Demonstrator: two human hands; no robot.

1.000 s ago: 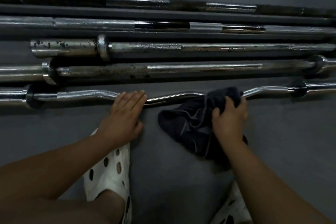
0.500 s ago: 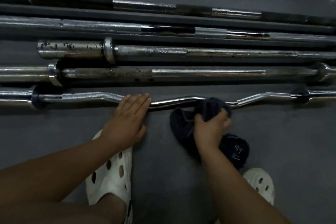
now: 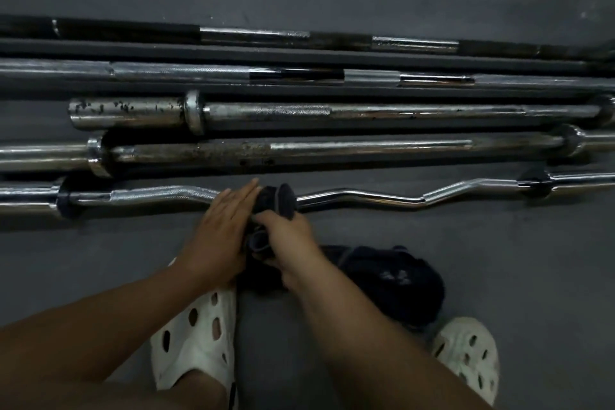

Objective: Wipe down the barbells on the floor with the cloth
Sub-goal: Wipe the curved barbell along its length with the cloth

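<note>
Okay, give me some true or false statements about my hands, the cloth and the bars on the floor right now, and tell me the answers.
1. The right hand grips the dark cloth over the curl bar. True.
2. The left hand is curled in a fist. False: its fingers lie straight on the curl bar, beside the cloth.
3. The cloth touches no bar. False: part drapes over the curl bar; the rest trails on the floor.
4. The shoes are white, with holes. True.
</note>
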